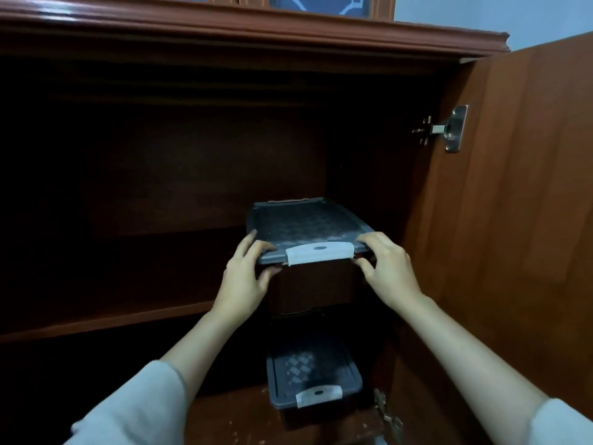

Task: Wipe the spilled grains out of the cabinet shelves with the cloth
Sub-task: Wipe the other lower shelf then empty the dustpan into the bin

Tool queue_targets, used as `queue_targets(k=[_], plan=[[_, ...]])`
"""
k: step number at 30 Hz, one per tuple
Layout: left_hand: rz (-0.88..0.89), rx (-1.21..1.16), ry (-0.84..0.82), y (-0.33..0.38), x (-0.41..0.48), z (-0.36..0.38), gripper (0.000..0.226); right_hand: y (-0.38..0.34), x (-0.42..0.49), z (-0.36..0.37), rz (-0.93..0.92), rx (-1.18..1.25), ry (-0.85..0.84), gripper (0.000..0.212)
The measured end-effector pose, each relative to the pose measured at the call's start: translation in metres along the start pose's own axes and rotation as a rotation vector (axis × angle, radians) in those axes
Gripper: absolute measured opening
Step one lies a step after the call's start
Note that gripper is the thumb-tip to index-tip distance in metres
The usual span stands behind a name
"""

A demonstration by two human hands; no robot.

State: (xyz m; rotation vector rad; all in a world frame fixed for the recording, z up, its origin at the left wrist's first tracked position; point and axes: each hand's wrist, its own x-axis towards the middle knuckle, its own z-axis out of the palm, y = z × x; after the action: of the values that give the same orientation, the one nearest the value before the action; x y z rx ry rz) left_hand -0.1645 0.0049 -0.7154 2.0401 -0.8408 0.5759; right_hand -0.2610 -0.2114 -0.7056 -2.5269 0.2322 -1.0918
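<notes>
Upper box (305, 226): my landmark, a dark box with a grey lid. It sits on the middle shelf (112, 319) at the right end of the cabinet (288, 24), with its front end sticking out past the shelf edge.
Latch (320, 253): a white clip at the middle of the upper box's front rim. It has a small dark oval on it, too blurred for me to tell whether it bears writing.
Left hand (245, 277): I see it gripping the upper box's front left corner, fingers curled over the lid and thumb tucked under the rim.
Right hand (390, 268): it grips the front right corner just beside the latch, fingers on top of the lid and thumb under the rim.
Lid surface: a pale dusty film lies across it, thickest near the front.
Lower box (313, 367): the same kind of box with its own white clip (318, 394), directly below the upper box on the bottom board.
Pale specks (237, 422): scattered on the bottom board, below and left of the upper box. I cannot tell whether they are grains.
Door (529, 220): swung open to the right of the upper box.
Hinge (449, 128): metal, above and right of the upper box.
Sleeves (128, 409): pale, pushed up both forearms.
</notes>
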Motion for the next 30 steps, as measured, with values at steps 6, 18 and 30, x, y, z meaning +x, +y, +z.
queue_targets(k=[6,18,30], plan=[[-0.038,0.020,-0.019,-0.010,0.029,0.014,0.031,0.007,0.028,0.018,0.041,0.038,0.014,0.036],[-0.060,0.034,-0.020,-0.035,0.072,0.046,0.033,0.033,0.071,0.054,0.078,0.040,0.026,0.039],[-0.168,0.075,-0.157,-0.032,0.089,0.051,0.045,0.033,0.079,0.052,0.163,-0.213,-0.185,0.074]])
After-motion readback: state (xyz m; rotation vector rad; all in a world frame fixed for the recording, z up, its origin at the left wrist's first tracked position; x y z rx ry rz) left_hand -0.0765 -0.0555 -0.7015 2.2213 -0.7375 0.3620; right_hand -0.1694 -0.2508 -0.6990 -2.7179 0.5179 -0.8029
